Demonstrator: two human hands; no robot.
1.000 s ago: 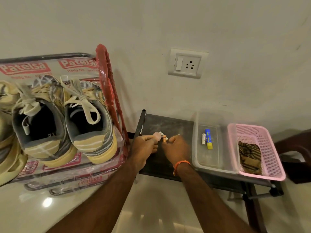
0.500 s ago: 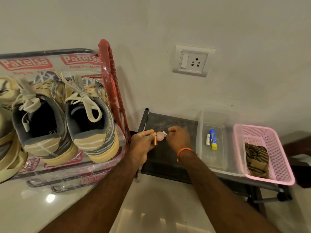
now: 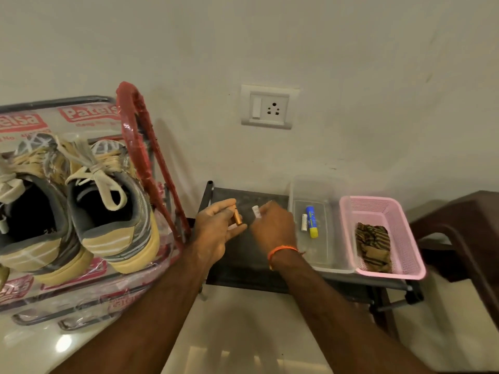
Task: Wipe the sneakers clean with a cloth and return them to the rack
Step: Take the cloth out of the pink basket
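Hands [image 3: 244, 225] apart above black shelf [image 3: 243, 276]

This is a room in a home, likely an entry corner. A plain painted wall carries a white switch-and-socket plate [image 3: 266, 107]. Left of and below the plate stands a shoe rack [image 3: 140, 147] in printed plastic wrap, holding worn sneakers [image 3: 108, 211]. Below the plate sits a low dark bench [image 3: 243, 255] on a glossy tiled floor [image 3: 243, 333].
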